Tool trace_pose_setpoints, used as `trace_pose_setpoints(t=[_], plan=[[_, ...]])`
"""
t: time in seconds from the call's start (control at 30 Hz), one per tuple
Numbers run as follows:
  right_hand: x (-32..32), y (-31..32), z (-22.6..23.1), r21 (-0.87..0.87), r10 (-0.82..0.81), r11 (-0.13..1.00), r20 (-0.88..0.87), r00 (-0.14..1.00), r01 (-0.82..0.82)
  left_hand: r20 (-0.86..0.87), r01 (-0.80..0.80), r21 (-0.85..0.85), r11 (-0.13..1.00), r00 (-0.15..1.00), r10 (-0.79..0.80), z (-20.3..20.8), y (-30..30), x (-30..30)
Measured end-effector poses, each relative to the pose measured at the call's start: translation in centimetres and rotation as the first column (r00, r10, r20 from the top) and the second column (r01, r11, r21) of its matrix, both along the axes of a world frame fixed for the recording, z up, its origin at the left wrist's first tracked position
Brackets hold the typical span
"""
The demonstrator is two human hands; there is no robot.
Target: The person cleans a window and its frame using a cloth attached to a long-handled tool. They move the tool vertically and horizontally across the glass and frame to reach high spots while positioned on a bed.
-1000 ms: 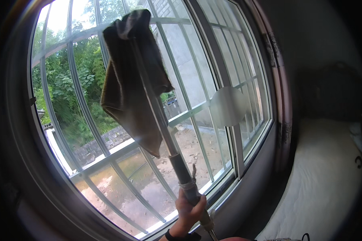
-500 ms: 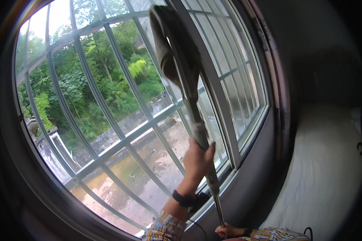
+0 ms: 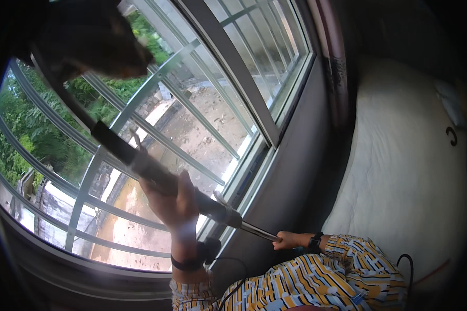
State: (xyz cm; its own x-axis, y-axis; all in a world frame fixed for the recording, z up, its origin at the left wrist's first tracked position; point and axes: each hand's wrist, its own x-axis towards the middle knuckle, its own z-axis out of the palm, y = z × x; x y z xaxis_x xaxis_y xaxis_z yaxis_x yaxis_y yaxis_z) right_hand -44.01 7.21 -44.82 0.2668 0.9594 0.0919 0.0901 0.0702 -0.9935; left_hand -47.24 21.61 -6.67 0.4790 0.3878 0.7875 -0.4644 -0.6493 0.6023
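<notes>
A long-handled mop (image 3: 122, 145) runs slantwise across the view, its dark, blurred cloth head (image 3: 101, 44) raised at the upper left before the window. Its pole is a thick grey sleeve with a thin metal tube at the lower end. My left hand (image 3: 172, 202) is wrapped round the grey sleeve, about midway along. Lower and to the right, my right hand (image 3: 289, 240) grips the end of the metal tube. Behind the mop stand the window's metal bars (image 3: 135, 122); I cannot tell if the cloth touches them.
A sliding window frame (image 3: 238, 72) rises right of the bars, above a narrow sill track (image 3: 251, 166). A bed-like surface with a white cover (image 3: 394, 171) lies to the right. A black cable (image 3: 238, 262) hangs near my left wrist. Trees and muddy ground show outside.
The mop head has swung from the top middle to the upper left, coming nearer the view. My left hand went left, my right hand rose, and the pole now lies more slanted.
</notes>
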Motion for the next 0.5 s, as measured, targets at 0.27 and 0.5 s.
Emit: trace_pose_setpoints(t=[0.27, 0.5], plan=[[-2.7, -2.6, -1.6, -0.410, 0.096, 0.902, -0.117, 0.988, -0.136, -0.074, -0.218, -0.145, 0.965, 0.975, 0.209, -8.4, 0.7, -8.0], [-4.6, -0.2, -4.1, -0.434, 0.196, 0.881, -0.028, 0.980, -0.189, -0.089, -0.300, -0.241, 0.923, 0.954, 0.287, -9.0, 1.0, -12.8]])
